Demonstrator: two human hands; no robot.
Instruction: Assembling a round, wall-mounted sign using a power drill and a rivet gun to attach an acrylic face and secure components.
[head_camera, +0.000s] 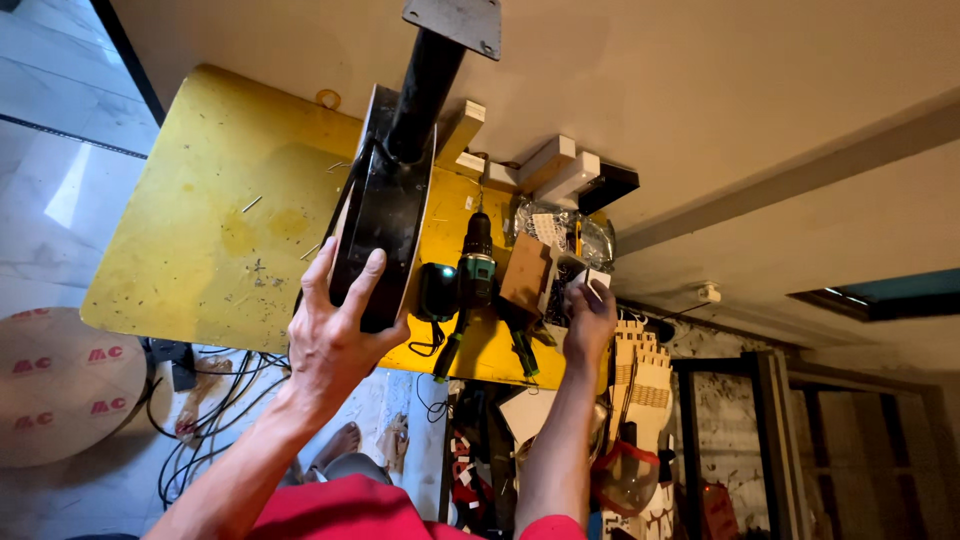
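On yellow table (200, 230), left hand (335, 335) gripping black disc (380, 215)

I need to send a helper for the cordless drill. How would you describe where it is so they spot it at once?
Find the yellow table. Next to the big black disc-shaped part that the left hand grips lies the cordless drill, between that part and a brown wooden block. It alone has a teal and black body with a chuck.

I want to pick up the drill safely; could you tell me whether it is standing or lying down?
Lying down: the cordless drill rests on its side on the yellow table.
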